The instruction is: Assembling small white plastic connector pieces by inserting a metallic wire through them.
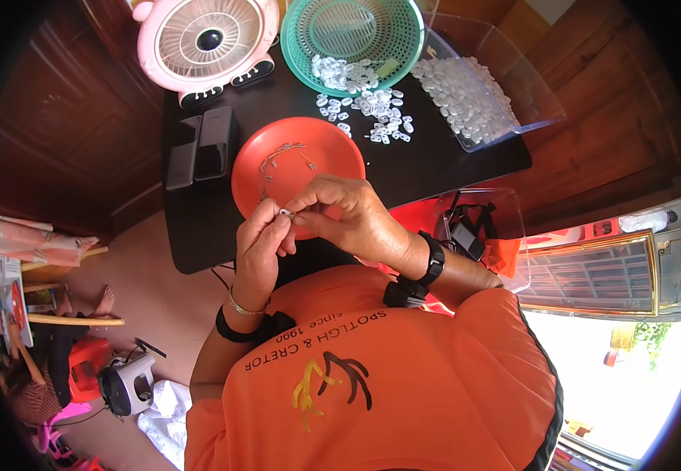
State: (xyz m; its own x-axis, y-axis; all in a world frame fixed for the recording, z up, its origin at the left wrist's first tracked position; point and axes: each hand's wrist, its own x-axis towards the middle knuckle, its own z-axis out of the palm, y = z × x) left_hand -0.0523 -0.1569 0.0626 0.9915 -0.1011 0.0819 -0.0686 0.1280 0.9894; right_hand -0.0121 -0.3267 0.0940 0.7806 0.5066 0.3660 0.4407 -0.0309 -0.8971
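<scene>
Over the near edge of a red-orange bowl [336, 153], my two hands meet fingertip to fingertip. My left hand [260, 239] is closed, pinching a small white plastic piece [284, 212] between thumb and forefinger. From the right, my right hand [352, 213] is also closed, its thumb and forefinger pressed together at that piece. Whatever lies between the right fingertips is too small to make out. Inside the bowl lie several thin metal pins [309, 162], scattered along its floor. Beyond it, small oval white pieces with holes [387, 118] are spread loose on the dark table [442, 169].
A green perforated basket [297, 47] with white pieces stands at the far side, beside a clear plastic bin [540, 122] heaped with more. Two grey devices [213, 141] and a pink fan [146, 47] are on the left. Another person's bare foot [105, 302] shows at far left.
</scene>
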